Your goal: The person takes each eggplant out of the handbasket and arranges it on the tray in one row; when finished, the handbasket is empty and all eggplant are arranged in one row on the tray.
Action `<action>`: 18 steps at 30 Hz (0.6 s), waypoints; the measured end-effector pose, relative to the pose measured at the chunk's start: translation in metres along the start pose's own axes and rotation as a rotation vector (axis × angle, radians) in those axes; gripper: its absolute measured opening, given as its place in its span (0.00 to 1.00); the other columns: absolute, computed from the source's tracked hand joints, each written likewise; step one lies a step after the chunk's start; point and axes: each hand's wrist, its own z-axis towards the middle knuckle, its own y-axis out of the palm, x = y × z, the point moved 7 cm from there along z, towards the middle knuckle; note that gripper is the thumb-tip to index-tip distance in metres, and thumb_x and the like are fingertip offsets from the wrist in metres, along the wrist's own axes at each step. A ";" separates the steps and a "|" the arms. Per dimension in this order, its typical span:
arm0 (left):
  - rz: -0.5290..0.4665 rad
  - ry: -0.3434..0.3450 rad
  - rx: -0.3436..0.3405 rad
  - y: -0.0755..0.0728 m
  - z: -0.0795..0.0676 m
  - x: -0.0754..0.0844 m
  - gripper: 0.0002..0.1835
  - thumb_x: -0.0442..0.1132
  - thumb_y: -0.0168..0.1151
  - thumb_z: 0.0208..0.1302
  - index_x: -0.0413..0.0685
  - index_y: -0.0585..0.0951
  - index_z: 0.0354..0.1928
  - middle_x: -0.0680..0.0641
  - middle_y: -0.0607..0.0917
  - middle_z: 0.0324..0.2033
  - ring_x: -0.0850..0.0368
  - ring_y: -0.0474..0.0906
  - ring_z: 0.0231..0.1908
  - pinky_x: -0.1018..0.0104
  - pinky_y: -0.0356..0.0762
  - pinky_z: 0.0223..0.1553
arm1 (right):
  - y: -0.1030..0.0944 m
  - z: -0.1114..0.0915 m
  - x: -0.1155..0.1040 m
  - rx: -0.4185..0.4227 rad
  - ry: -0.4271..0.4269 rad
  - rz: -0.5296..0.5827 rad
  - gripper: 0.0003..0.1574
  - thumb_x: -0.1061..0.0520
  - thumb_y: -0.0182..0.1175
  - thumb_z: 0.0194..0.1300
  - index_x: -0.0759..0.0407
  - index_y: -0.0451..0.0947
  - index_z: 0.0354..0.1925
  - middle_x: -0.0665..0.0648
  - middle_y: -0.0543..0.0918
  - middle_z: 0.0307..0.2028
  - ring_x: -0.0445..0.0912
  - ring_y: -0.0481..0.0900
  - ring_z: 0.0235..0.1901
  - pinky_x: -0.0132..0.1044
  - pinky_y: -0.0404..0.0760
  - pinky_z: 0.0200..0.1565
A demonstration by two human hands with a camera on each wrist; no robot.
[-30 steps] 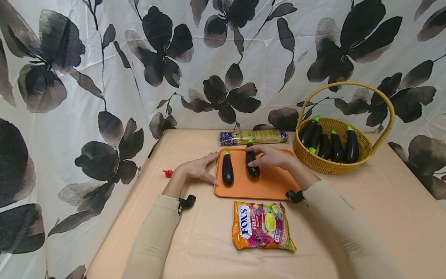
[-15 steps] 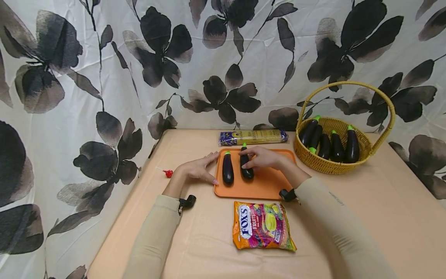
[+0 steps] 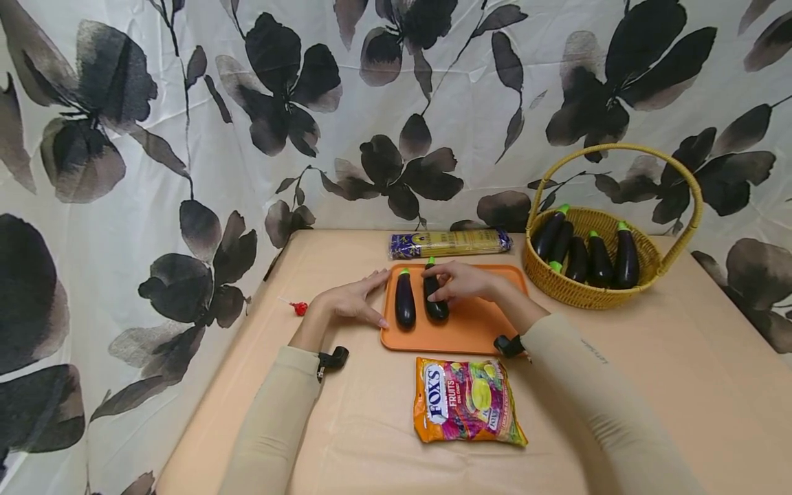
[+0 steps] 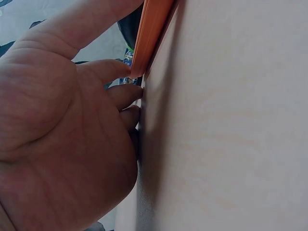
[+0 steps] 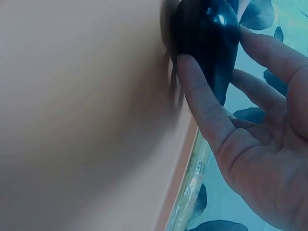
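Note:
An orange tray lies on the table with two dark purple eggplants on it, side by side. My right hand holds the right-hand eggplant, whose green stem points to the back; in the right wrist view thumb and fingers grip its dark body from both sides. The other eggplant lies to its left, untouched. At the tray's left side, my left hand rests with fingers spread and extended, thumb by the front corner. The left wrist view shows its fingertips at the tray's rim.
A wicker basket with a tall handle and several eggplants stands at the back right. Behind the tray is a noodle packet; in front, a Fox's candy bag. A red lollipop lies left. Floral cloth hangs behind.
My right hand has moved left and slightly toward me with the eggplant, bringing it closer to the other one. The left hand stays at the tray's edge.

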 end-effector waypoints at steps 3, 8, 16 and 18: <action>-0.004 -0.003 0.001 0.001 -0.001 0.001 0.72 0.59 0.86 0.44 0.64 0.46 0.85 0.54 0.40 0.85 0.51 0.30 0.84 0.45 0.31 0.82 | 0.002 0.000 0.000 -0.007 -0.004 -0.015 0.41 0.56 0.69 0.70 0.54 0.68 0.76 0.62 0.69 0.44 0.50 0.76 0.43 0.41 0.88 0.45; -0.002 0.010 0.002 0.001 0.000 0.001 0.72 0.58 0.85 0.44 0.62 0.45 0.85 0.53 0.40 0.85 0.52 0.30 0.84 0.46 0.31 0.82 | 0.005 0.002 0.001 -0.019 0.001 0.000 0.41 0.55 0.68 0.71 0.55 0.66 0.77 0.67 0.69 0.55 0.53 0.76 0.51 0.43 0.88 0.49; 0.010 0.014 0.000 0.000 -0.002 0.001 0.71 0.59 0.85 0.45 0.63 0.46 0.85 0.53 0.41 0.85 0.51 0.30 0.84 0.44 0.31 0.82 | 0.010 0.006 -0.005 0.006 -0.043 -0.027 0.41 0.51 0.69 0.70 0.54 0.68 0.76 0.70 0.70 0.68 0.56 0.76 0.58 0.43 0.88 0.51; 0.012 0.013 0.001 0.000 -0.002 0.000 0.71 0.59 0.85 0.46 0.64 0.46 0.85 0.53 0.40 0.85 0.50 0.30 0.84 0.44 0.31 0.82 | 0.011 0.006 -0.007 0.010 -0.045 -0.031 0.41 0.51 0.69 0.70 0.53 0.68 0.76 0.70 0.70 0.69 0.57 0.76 0.59 0.43 0.88 0.51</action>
